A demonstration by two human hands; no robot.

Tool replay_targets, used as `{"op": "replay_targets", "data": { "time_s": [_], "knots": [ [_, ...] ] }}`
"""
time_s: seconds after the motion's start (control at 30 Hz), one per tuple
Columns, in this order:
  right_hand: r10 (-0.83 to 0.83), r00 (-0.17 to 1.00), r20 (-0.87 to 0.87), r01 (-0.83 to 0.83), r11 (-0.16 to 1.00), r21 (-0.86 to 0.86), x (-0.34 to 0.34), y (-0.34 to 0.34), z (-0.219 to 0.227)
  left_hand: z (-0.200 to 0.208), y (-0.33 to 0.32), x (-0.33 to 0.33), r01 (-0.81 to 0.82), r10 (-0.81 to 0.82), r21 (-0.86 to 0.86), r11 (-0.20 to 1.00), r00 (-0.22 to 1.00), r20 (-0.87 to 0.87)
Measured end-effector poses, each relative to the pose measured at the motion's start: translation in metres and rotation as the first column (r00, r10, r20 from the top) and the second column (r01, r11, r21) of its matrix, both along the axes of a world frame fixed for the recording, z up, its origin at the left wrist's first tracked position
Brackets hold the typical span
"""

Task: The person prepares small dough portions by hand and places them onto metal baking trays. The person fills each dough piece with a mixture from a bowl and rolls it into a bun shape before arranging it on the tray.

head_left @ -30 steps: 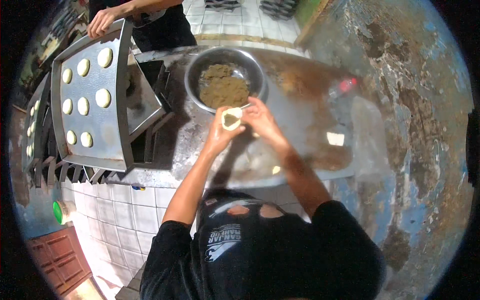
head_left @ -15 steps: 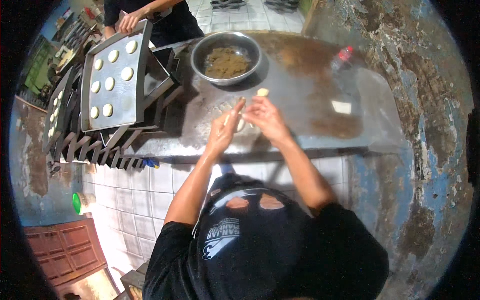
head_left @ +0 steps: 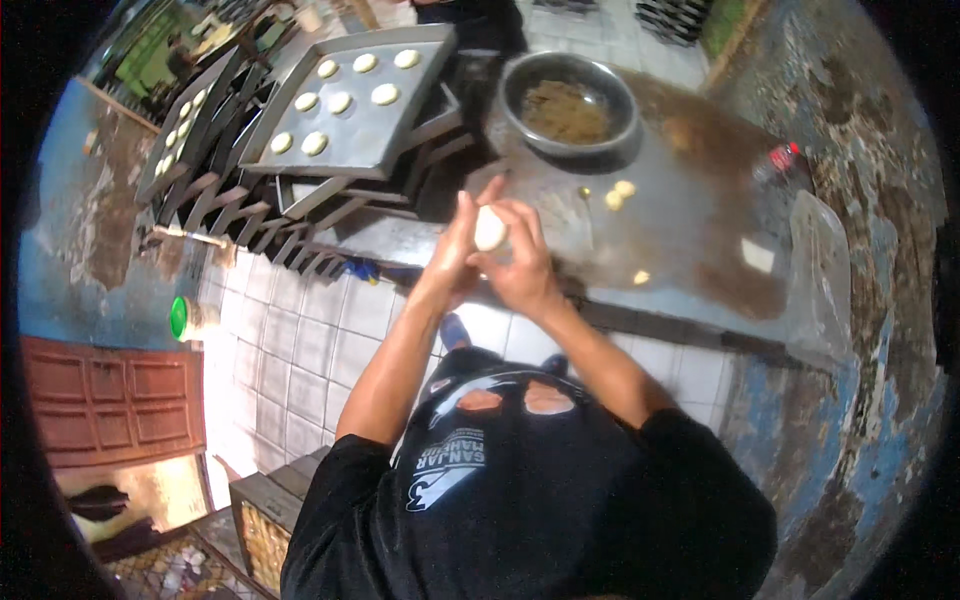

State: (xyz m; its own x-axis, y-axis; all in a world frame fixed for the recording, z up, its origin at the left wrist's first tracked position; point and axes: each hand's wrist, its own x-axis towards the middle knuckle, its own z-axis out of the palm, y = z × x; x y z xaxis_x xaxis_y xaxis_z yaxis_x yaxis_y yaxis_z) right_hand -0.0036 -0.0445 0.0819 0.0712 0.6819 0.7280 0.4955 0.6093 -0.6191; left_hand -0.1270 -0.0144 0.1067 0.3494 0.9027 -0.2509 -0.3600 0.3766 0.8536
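Observation:
A pale round dough ball (head_left: 490,229) is held up between my two hands, in front of the table edge. My right hand (head_left: 524,268) curls its fingers and thumb around it. My left hand (head_left: 452,250) cups its other side, fingers pointing up; part of its grip is hidden behind the ball. To the right of my hands, small dough pieces (head_left: 614,201) lie on the metal table, with another dough scrap (head_left: 641,277) near its front edge. Beyond them stands a steel bowl (head_left: 625,135) with crumbly brown filling (head_left: 565,112) inside.
At left, a baking tray (head_left: 365,135) with several dough rounds rests on stacked trays; another loaded tray (head_left: 165,165) stands beside it. A bottle with a red cap (head_left: 777,163) and clear plastic (head_left: 822,280) are at the right. A person in dark clothes (head_left: 470,22) stands behind.
My view has swung left, and my hands have lifted away from the tabletop with the dough ball between them. The other person's hand no longer shows on the tray.

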Motion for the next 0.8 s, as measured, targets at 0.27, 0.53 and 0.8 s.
{"op": "replay_targets", "data": {
  "time_s": [0.27,0.53,0.8],
  "knots": [
    [0.120,0.648,-0.752,-0.727,0.393,-0.564,-0.130,0.107,0.034,0.013,0.061,-0.135,-0.127,0.164,0.262,0.957,0.979,-0.125],
    [0.184,0.825,0.534,0.108,0.876,-0.469,-0.222,0.310,0.002,-0.023,0.116,-0.303,-0.473,0.557,0.460,0.751,0.828,-0.057],
    [0.332,0.719,0.610,0.058,0.846,-0.530,-0.255,0.360,-0.039,-0.078,0.084,-0.435,-0.637,0.704,0.300,0.710,0.648,-0.290]
  ]
}}
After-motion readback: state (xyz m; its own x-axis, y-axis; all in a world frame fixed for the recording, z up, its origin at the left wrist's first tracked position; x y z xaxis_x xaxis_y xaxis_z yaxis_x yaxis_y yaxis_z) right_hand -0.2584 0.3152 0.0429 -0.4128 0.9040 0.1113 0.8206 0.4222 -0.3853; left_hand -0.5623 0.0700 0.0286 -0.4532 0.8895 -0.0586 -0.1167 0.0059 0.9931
